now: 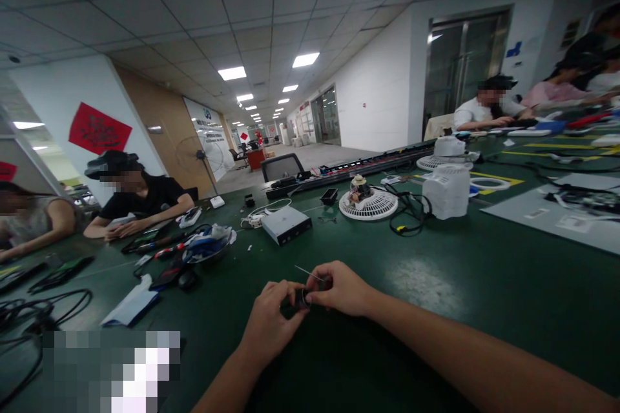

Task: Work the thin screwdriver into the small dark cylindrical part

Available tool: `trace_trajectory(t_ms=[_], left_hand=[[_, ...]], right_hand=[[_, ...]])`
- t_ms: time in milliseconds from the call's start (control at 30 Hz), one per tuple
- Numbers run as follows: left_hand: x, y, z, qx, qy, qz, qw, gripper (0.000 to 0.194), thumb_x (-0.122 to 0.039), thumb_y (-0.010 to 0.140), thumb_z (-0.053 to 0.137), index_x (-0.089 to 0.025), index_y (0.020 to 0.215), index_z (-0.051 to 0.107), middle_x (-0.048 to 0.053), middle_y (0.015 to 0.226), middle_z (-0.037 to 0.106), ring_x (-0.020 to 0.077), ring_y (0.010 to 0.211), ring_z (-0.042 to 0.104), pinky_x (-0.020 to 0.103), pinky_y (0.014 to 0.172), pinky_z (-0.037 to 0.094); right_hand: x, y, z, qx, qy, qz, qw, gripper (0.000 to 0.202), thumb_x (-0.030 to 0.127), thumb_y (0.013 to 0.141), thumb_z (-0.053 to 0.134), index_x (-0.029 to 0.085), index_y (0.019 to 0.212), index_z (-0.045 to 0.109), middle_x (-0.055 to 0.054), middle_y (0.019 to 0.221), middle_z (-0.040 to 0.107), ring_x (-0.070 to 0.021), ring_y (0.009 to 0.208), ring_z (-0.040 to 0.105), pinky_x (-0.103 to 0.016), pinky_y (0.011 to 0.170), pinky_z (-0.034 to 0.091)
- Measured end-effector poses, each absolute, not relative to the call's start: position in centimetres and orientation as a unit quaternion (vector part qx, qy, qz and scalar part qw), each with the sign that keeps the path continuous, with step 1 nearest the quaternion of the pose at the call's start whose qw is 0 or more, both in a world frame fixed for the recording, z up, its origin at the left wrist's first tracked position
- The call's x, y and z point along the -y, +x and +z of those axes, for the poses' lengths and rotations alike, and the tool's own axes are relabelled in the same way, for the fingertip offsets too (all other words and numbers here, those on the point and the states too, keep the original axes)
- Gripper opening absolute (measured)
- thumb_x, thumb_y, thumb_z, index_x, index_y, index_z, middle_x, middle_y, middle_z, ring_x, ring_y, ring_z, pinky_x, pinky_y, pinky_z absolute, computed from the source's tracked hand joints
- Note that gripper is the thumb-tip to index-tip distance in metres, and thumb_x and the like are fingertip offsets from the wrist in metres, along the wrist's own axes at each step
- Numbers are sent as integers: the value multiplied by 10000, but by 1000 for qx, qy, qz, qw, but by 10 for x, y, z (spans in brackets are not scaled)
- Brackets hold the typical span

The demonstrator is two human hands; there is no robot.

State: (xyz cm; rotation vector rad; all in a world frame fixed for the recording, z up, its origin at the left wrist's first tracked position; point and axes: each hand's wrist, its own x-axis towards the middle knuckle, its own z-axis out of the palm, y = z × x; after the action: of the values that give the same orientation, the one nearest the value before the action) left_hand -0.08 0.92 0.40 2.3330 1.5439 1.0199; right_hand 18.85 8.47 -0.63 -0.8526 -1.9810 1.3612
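Just above the green tabletop, my left hand (272, 316) grips a small dark round part (303, 299) between thumb and fingers. My right hand (336, 287) meets it from the right, its thumb and fingertips closed at the same part. A thin metal rod (309, 273) sticks out to the upper left from the fingers of my right hand. What the small part is cannot be made out. Beyond my hands lies a silver box-shaped drive (287, 224), with a white fan grille (369, 204) carrying a motor to its right.
A white housing (445, 192) and black cables (409, 210) lie at the right, near a grey sheet (557, 213). At the left are a blue cloth bundle (208, 243), folded paper (130, 303) and cables. Other people sit around the green table (358, 361).
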Motion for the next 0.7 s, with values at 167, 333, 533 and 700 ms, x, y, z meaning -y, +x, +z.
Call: trace_trajectory(t_ms=[167, 333, 533, 700], left_hand=[[-9, 0, 4, -532, 772, 340, 78, 240, -143, 743, 675, -223, 714, 451, 0, 941, 714, 209, 884, 619, 313, 742, 458], [-9, 2, 4, -533, 773, 334, 83, 251, -123, 735, 682, -219, 713, 451, -2, 930, 708, 210, 882, 601, 323, 754, 444], [-9, 2, 4, -530, 774, 336, 83, 237, -117, 729, 679, -219, 715, 466, -6, 906, 700, 199, 857, 599, 312, 734, 441], [-11, 0, 0, -542, 766, 340, 53, 240, -118, 707, 692, -220, 706, 474, -22, 784, 663, 191, 791, 596, 290, 687, 438]], right_hand=[[-81, 188, -5, 784, -303, 464, 280, 189, 286, 775, 675, 140, 873, 745, -13, 733, 635, -77, 495, 536, -171, 422, 394], [-83, 188, -5, 774, -294, 493, 267, 190, 269, 752, 694, 131, 877, 730, -10, 717, 639, -96, 507, 554, -190, 450, 413], [-85, 191, -4, 760, -279, 542, 226, 110, 176, 753, 661, 127, 830, 722, -2, 689, 653, -95, 544, 570, -188, 508, 422], [-84, 189, -7, 778, -287, 513, 222, 101, 173, 783, 632, 134, 861, 683, 19, 646, 620, -98, 534, 569, -177, 476, 403]])
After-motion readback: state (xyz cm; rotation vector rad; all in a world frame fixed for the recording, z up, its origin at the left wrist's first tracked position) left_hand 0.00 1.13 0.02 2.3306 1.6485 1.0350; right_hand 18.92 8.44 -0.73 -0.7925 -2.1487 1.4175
